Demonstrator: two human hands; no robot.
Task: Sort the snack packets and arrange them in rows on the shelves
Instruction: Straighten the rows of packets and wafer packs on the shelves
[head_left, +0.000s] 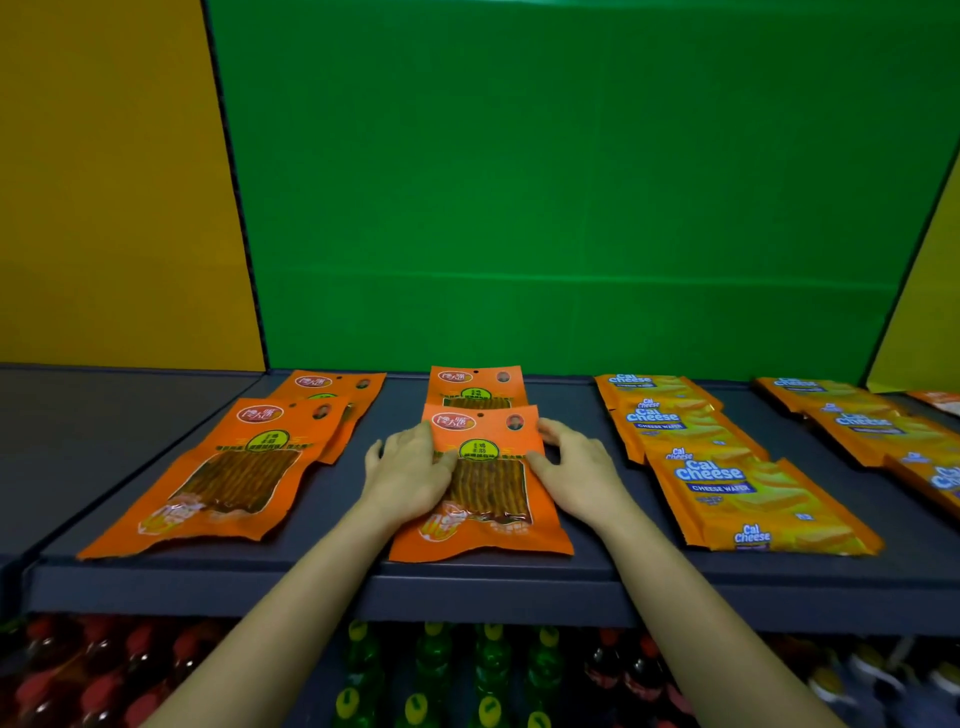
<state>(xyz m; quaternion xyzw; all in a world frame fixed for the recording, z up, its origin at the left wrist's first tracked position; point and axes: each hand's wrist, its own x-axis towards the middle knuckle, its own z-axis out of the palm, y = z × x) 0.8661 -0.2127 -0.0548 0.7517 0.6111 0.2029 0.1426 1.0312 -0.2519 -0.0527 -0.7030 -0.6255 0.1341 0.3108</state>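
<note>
Head view: we look down on a shop shelf, both our forearms reaching in.
Back panel: a green back panel (571, 182) stands behind, with a yellow side panel (104, 182) at left.
Shelf: the dark grey-blue shelf (649, 577) carries flat rows running front to back.
Lower tier: red-capped bottles (104, 665) and green bottles (436, 670) stand beneath.
Right side: two rows of Cal Cheese packets (753, 499), overlapping.
Left side: a row of orange strip packets (234, 478).
Middle: the front orange packet (483, 483) lies near the shelf lip, overlapping the rear orange packet (475, 387).
Left hand (410, 467): spread against its left edge, thumb on its face.
Right hand (576, 467): likewise, against its right edge.
</note>
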